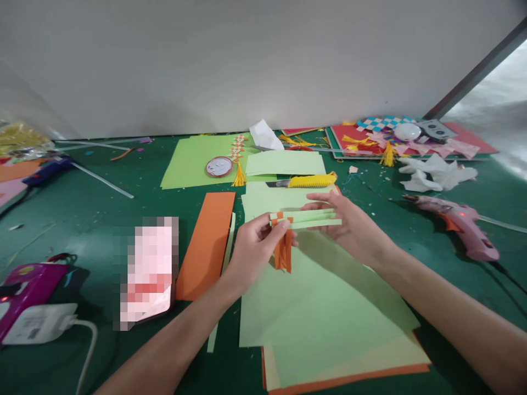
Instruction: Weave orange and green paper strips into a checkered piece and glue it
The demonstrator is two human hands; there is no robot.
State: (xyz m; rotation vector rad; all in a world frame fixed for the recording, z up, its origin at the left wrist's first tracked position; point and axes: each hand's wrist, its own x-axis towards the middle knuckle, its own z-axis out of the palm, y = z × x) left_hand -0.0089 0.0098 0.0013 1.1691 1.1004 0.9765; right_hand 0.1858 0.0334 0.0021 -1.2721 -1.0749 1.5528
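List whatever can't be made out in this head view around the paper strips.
All head view.
The pixelated block beside the orange sheet: blurred, contents unreadable.
The paper strips: the left hand covers the weave's end, orange strip count unclear.
The right hand: gripping or just propping them, unclear.
The purple device: cut off by the left edge.
Sheets under the green stack: only edges show.

The left hand (253, 252) and the right hand (352, 225) are both bare. The left forearm (177, 340) and the right forearm (448, 307) are bare too, slim and smooth, all the way to the lower edge of the picture, where they are cut off.
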